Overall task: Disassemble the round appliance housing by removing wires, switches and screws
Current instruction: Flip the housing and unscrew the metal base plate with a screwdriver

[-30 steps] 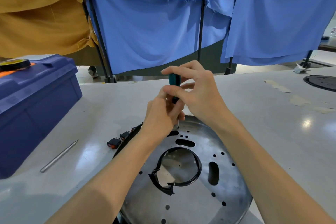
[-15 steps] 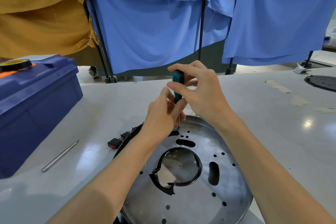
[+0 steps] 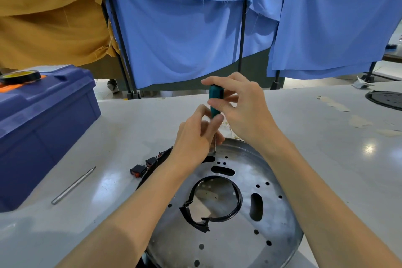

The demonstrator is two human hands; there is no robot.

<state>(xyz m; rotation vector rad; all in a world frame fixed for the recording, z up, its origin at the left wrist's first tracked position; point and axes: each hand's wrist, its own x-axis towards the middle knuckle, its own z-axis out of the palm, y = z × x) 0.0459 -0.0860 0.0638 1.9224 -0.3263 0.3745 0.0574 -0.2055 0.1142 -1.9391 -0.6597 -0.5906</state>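
Observation:
The round metal housing (image 3: 250,235) lies flat on the grey table, full of holes and slots, with a black ring (image 3: 238,206) round its centre opening. A screwdriver with a teal handle (image 3: 215,102) stands upright, its thin tip on the housing's far rim. My right hand (image 3: 241,106) pinches the handle from the top. My left hand (image 3: 195,137) holds the lower end of the handle and the shaft with its fingertips. Black rocker switches (image 3: 142,166) on wires stick out from the housing's left edge.
A blue toolbox (image 3: 41,128) with a tape roll (image 3: 20,76) on its lid stands at the left. A metal rod (image 3: 72,185) lies on the table beside it. Another black round part (image 3: 386,98) sits far right. Blue and yellow cloths hang behind.
My right hand's fingers have shifted round the teal handle, which now shows more, as if turning. The screwdriver tip stays on the same spot and my left hand has barely moved.

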